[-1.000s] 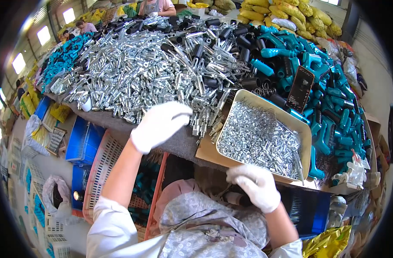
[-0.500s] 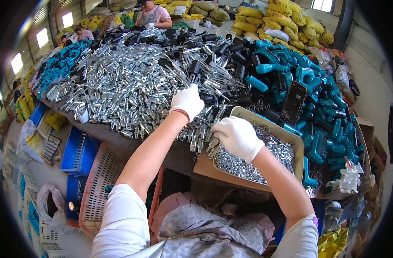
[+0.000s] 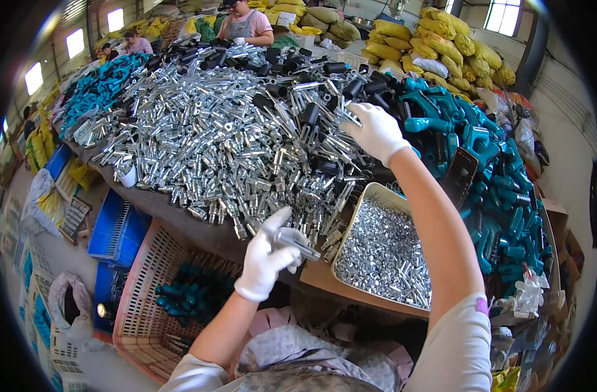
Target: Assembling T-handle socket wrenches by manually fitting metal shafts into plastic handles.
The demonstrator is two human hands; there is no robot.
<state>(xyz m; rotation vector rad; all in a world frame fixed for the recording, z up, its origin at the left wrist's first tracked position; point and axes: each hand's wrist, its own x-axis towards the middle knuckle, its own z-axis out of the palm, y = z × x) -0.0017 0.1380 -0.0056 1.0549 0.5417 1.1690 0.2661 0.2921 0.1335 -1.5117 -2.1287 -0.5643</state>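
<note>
My left hand point(image 3: 264, 258), in a white glove, is at the table's near edge, closed round a silver metal fitting point(image 3: 298, 244) with a rounded body and a narrower end. My right hand point(image 3: 378, 134), also gloved, reaches over the far right side of the heap, its fingers curled in among metal rods and black sleeves; what they grip is unclear. Between the hands spreads a big heap of silver metal parts point(image 3: 200, 124). A cream tray point(image 3: 336, 271) full of small metal pieces point(image 3: 386, 245) sits below my right forearm.
Teal tool-shaped pieces point(image 3: 501, 189) pile up at the right, with a phone point(image 3: 460, 178) propped against them. A pink basket point(image 3: 138, 287) holding teal pieces and a blue crate point(image 3: 112, 225) stand at lower left. Across the table is a co-worker point(image 3: 246, 26). Yellow sacks point(image 3: 442, 39) are stacked behind.
My left hand has drawn back from the heap to the near edge with a metal fitting. My right hand has left the tray and reached forward to the heap. The view has shifted slightly.
</note>
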